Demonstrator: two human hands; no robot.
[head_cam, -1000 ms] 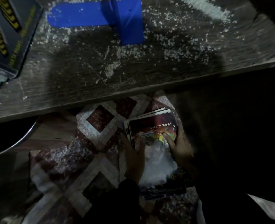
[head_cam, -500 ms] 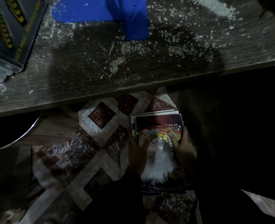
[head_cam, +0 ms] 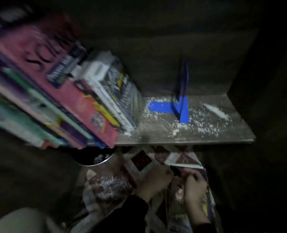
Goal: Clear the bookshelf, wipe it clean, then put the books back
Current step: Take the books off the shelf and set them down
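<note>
dim room, patterned floor covering (head_cam: 139, 163), dark walls

view count: one, head-worn wide-angle; no second view, so no overlap
position: above and in front of the shelf board (head_cam: 181, 132), looking down and forward
facing: shelf interior fills 12 o'clock; floor with patterned mat (head_cam: 109, 182) at 6 o'clock
range: close; book row (head_cam: 63, 101) at 9–10 o'clock is nearest the lens and blurred
far ref: blue bookend (head_cam: 181, 105) at 1 o'clock
hands: left hand (head_cam: 153, 180) and right hand (head_cam: 196, 190) low, 5–6 o'clock
</note>
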